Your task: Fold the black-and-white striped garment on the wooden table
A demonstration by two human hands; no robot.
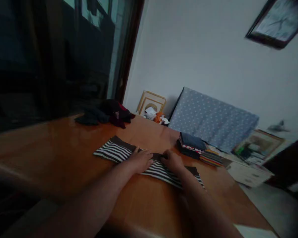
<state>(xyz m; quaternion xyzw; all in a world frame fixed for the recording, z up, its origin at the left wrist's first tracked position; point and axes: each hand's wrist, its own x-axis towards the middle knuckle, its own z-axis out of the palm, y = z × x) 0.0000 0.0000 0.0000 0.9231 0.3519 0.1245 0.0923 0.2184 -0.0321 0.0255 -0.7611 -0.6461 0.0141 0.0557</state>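
A striped garment [114, 150], dark and white with a plain brown band along its far side, lies folded into a long strip across the wooden table. My left hand [141, 160] rests flat on the middle of it, fingers stretched toward the brown band. Just to the right, my right hand [172, 161] has its fingers curled on the band, apparently pinching the cloth; the fingertips are partly hidden. Both ends of the strip stick out beyond my hands.
A stack of folded clothes [192, 142] sits on the right of the table [144, 205]. Dark crumpled clothes [114, 112] lie at the far left. Behind the table stand a blue dotted covered panel [211, 115], a gold frame [152, 99] and a white cabinet [248, 173].
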